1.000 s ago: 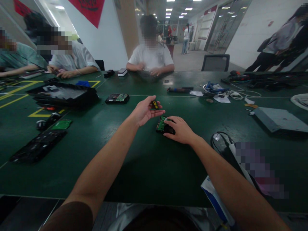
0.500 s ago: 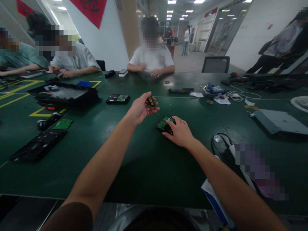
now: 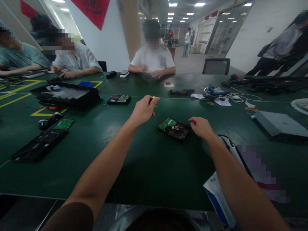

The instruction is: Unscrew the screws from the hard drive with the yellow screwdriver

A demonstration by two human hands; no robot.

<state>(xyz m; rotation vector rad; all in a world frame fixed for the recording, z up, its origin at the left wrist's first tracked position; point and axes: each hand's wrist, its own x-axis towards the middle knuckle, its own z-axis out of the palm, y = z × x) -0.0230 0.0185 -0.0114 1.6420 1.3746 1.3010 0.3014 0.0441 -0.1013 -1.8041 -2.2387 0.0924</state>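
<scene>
A hard drive (image 3: 176,130) lies on the green table in front of me, its green circuit board toward the left and its dark metal casing toward the right. My left hand (image 3: 143,109) is up and left of the drive, fingers closed around a small black-and-yellow screwdriver (image 3: 154,97). Only a yellow bit of the handle shows; the shaft is hidden. Just right of the drive, apart from it, hovers my right hand (image 3: 201,127), fingers loosely bent with nothing visible in them.
Another hard drive (image 3: 119,99) lies farther left. Beyond it stands a black tray (image 3: 69,96); a green circuit board (image 3: 64,124) and black panel (image 3: 40,146) lie nearer. At right are a grey metal box (image 3: 281,123), cables (image 3: 238,96) and a bag (image 3: 252,170). People sit opposite.
My right hand has let go of the hard drive and moved right, uncovering it. My left hand has turned over, so the screwdriver handle is mostly hidden.
</scene>
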